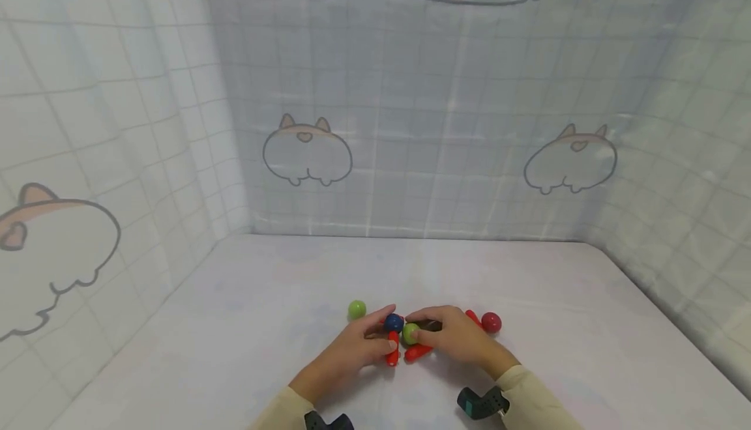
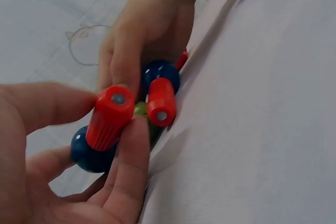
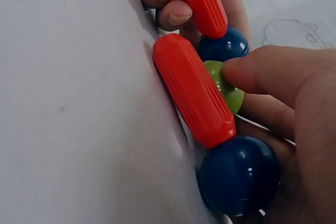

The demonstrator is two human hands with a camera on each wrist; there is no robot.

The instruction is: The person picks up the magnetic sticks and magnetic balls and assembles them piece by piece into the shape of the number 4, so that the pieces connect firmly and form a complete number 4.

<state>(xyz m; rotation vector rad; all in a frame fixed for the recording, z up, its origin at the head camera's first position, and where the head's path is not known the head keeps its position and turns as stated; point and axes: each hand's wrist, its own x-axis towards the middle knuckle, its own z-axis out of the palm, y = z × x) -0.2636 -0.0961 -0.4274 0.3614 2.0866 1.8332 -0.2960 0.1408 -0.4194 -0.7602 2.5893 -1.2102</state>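
Observation:
My left hand (image 1: 352, 350) pinches a ribbed red magnetic rod (image 2: 110, 121) between thumb and fingers; its bare end shows a round metal tip. A dark blue ball (image 1: 394, 322) sits at the rod's far end. With its thumb on a light green ball (image 3: 233, 95), my right hand (image 1: 460, 335) grips that ball right beside the blue one. A second red rod (image 3: 194, 93) lies along the near side of the green ball, joined to another blue ball (image 3: 241, 177) under my right hand. Part of the green ball is hidden behind thumb and rod.
Another green ball (image 1: 356, 309) lies on the white tabletop (image 1: 281, 286), behind my left hand. Beyond my right hand, a crimson ball (image 1: 491, 322) touches a red rod (image 1: 472, 317). A patterned curtain (image 1: 399, 176) encloses the back and sides.

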